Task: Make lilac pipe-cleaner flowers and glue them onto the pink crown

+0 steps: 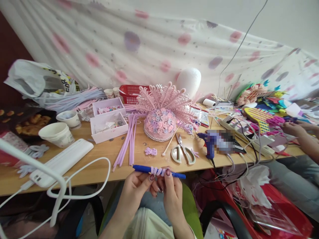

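A blue marker pen (142,168) lies level in front of me, just off the table's front edge. A lilac pipe cleaner (156,171) is coiled in several turns around its middle. My left hand (132,189) is closed on the pen, with its thumb at the left end of the coil. My right hand (173,194) pinches the coil's right end against the pen. Beyond my hands lies a small lilac pipe-cleaner flower piece (151,151). A bundle of straight lilac pipe cleaners (127,142) is left of it, and scissors (183,151) are to its right.
A flower-covered pink headpiece (160,124) stands mid-table before a white foam head (190,81). Lilac boxes (109,127), paper cups (58,134) and a white power bank (62,162) are left. A blue glue gun (209,146), cables and another person's hand (292,129) are right.
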`<state>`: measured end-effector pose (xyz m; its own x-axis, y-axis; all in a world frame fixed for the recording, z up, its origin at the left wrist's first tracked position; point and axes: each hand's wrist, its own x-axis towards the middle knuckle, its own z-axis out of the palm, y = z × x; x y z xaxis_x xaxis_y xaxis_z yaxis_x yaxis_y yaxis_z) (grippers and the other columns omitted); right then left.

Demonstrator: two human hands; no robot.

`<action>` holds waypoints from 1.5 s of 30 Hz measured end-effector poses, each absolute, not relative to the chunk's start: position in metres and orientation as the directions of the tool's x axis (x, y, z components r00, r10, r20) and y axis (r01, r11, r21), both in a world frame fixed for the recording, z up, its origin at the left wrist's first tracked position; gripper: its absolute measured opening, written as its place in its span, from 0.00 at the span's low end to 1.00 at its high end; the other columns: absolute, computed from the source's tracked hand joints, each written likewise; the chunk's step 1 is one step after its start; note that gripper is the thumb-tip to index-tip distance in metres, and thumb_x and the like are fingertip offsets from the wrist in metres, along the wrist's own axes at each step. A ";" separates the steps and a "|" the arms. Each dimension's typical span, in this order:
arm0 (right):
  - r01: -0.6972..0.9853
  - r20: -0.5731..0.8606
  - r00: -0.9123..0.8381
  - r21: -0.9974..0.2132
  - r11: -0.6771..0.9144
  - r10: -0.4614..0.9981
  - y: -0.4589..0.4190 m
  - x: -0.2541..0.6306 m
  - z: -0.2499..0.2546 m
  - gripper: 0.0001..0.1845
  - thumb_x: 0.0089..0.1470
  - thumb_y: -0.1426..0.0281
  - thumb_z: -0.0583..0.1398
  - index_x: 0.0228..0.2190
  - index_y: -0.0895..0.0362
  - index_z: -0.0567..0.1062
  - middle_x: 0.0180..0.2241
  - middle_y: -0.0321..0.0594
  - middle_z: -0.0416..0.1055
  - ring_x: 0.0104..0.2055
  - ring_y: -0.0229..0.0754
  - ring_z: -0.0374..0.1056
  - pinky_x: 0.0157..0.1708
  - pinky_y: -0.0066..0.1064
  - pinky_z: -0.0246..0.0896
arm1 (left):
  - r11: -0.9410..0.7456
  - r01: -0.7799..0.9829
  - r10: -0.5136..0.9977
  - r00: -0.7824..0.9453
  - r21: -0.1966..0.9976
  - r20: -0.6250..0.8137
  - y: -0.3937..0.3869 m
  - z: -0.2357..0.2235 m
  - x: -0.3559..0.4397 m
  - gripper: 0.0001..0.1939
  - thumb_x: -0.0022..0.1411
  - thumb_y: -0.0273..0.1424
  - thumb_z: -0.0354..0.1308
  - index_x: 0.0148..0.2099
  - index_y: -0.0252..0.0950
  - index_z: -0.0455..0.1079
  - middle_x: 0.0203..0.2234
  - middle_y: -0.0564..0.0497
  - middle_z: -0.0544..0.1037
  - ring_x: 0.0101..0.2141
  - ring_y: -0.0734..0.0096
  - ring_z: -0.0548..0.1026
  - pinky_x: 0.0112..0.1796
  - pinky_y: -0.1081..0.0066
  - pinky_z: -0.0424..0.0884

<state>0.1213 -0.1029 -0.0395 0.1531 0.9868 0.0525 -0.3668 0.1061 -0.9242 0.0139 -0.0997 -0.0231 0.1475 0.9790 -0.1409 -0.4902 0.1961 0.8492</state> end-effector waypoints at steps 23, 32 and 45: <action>-0.483 -0.020 0.111 -0.875 0.036 0.994 -0.104 0.113 -0.040 0.29 0.58 0.44 0.59 0.21 0.55 0.68 0.12 0.25 0.52 0.13 0.32 0.49 0.13 0.25 0.52 | 0.168 -0.455 0.981 0.166 0.875 -0.102 -0.097 -0.024 0.030 0.18 0.52 0.44 0.72 0.29 0.32 0.78 0.09 0.57 0.70 0.10 0.82 0.60 0.12 0.81 0.54; -0.342 -0.038 0.079 -0.939 -0.008 0.996 -0.094 0.125 -0.049 0.32 0.57 0.42 0.58 0.18 0.55 0.70 0.18 0.36 0.67 0.24 0.41 0.64 0.27 0.31 0.62 | 0.027 -0.350 1.000 0.006 0.936 -0.026 -0.086 -0.025 0.022 0.07 0.49 0.33 0.73 0.28 0.36 0.80 0.20 0.55 0.74 0.22 0.75 0.70 0.24 0.76 0.68; -0.211 -0.125 0.169 -0.974 -0.088 0.978 -0.094 0.131 -0.047 0.31 0.46 0.39 0.65 0.28 0.57 0.77 0.26 0.36 0.68 0.30 0.40 0.63 0.33 0.30 0.64 | -0.309 -0.005 0.948 0.080 0.951 0.309 -0.086 -0.026 0.006 0.10 0.58 0.28 0.66 0.42 0.43 0.84 0.29 0.50 0.80 0.32 0.66 0.78 0.35 0.73 0.75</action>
<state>0.1306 -0.0944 -0.0472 0.1690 0.9777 -0.1245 -0.2107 -0.0876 -0.9736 0.0058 -0.0863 -0.0262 0.0801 0.9478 0.3086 -0.0054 -0.3091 0.9510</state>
